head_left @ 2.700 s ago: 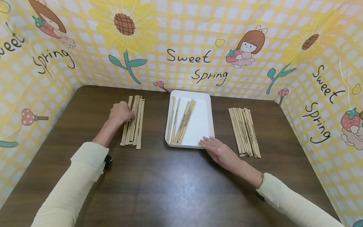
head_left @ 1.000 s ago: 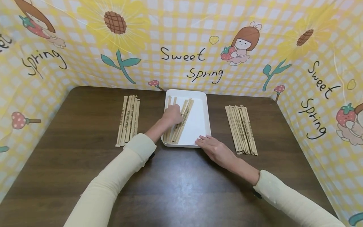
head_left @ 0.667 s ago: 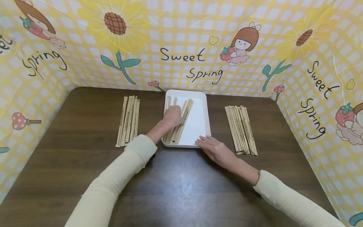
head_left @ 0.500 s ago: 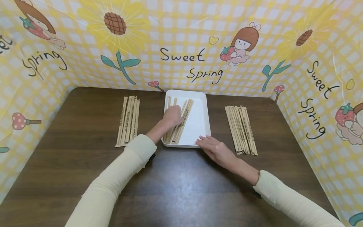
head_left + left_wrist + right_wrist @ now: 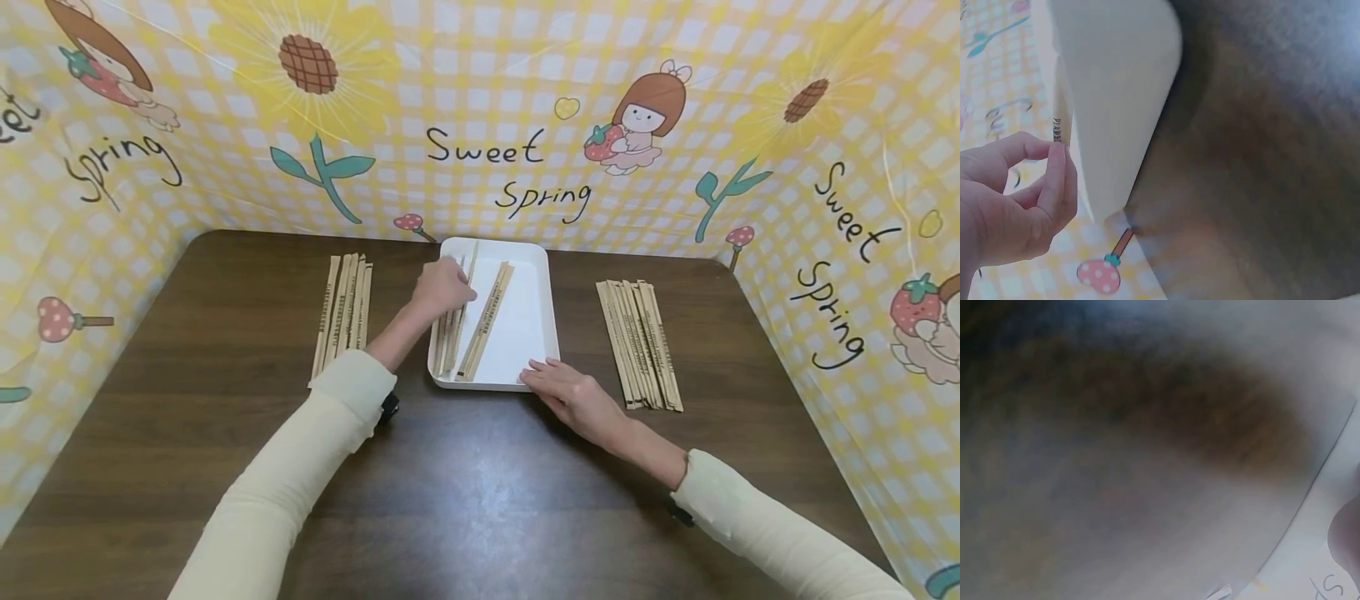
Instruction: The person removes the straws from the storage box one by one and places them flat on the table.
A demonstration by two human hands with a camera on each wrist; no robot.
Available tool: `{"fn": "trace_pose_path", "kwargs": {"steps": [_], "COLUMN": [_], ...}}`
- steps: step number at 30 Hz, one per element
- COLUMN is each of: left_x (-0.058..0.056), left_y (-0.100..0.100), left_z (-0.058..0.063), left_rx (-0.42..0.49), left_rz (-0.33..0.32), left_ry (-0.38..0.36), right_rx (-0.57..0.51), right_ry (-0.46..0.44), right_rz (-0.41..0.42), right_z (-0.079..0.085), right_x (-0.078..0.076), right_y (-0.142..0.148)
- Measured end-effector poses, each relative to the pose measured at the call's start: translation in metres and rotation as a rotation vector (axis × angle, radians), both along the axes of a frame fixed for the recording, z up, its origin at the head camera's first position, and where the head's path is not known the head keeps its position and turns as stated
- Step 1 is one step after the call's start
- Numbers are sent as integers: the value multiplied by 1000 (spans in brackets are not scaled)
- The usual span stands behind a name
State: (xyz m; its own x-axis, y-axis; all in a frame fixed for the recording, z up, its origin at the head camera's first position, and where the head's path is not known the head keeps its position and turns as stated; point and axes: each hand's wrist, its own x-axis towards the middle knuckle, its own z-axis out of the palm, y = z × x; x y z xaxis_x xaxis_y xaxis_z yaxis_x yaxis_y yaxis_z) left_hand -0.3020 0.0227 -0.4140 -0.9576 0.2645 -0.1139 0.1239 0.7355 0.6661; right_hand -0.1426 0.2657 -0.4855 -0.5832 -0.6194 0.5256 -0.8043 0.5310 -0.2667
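My left hand point(image 5: 442, 287) is over the left side of a white tray point(image 5: 528, 325) in the head view. Between thumb and fingers it pinches a slim paper-wrapped stick point(image 5: 1062, 106) with dark print, seen in the left wrist view. Below the hand, several similar sticks point(image 5: 448, 346) lie along the tray's left wall, partly covered by it. Further right in the tray, a slanted group of wrapped sticks point(image 5: 487, 321) lies apart. My right hand point(image 5: 581, 404) rests with straight fingers on the tray's near right corner. The right wrist view is mostly blurred.
On the brown table point(image 5: 465, 500), one bundle of wrapped sticks point(image 5: 345, 308) lies left of the tray, partly behind the left sleeve. Another bundle point(image 5: 641, 346) lies to the right. A yellow checked cloth point(image 5: 480, 100) stands behind the table and at both sides.
My left hand went from the left bundle into the tray, then shifted slightly left and up with a stick. The slanted group is now narrower. My right hand has stayed at the tray corner.
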Motion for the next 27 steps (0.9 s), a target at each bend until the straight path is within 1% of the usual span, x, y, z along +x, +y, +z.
{"fn": "trace_pose_path", "kwargs": {"steps": [3,5,8,10,14,17,21,23,27], "left_x": [-2,-3,-4,-3,0,1,0,0,1], "left_y": [-13,-22,-39,-52,-80,-103,-131,-142,-160], "left_z": [10,16,24,28,32,28,15,10,1], "left_rx": [31,30,22,8,-13,-36,-100,-127,-137], "left_rz": [46,70,79,74,82,91,101,108,128], "left_ry": [-20,-29,-30,-18,-15,-33,-44,-50,-90], "right_rx": [9,13,17,21,28,31,32,31,30], "right_ry": [-4,-9,-12,-11,-7,-8,-9,-7,-11], "right_rz": [8,9,9,8,10,11,12,13,9], "right_z": [0,1,2,3,4,5,5,5,5], "right_x": [0,0,0,1,1,1,1,0,1], "right_y": [-1,-1,0,0,1,1,1,0,-1]}}
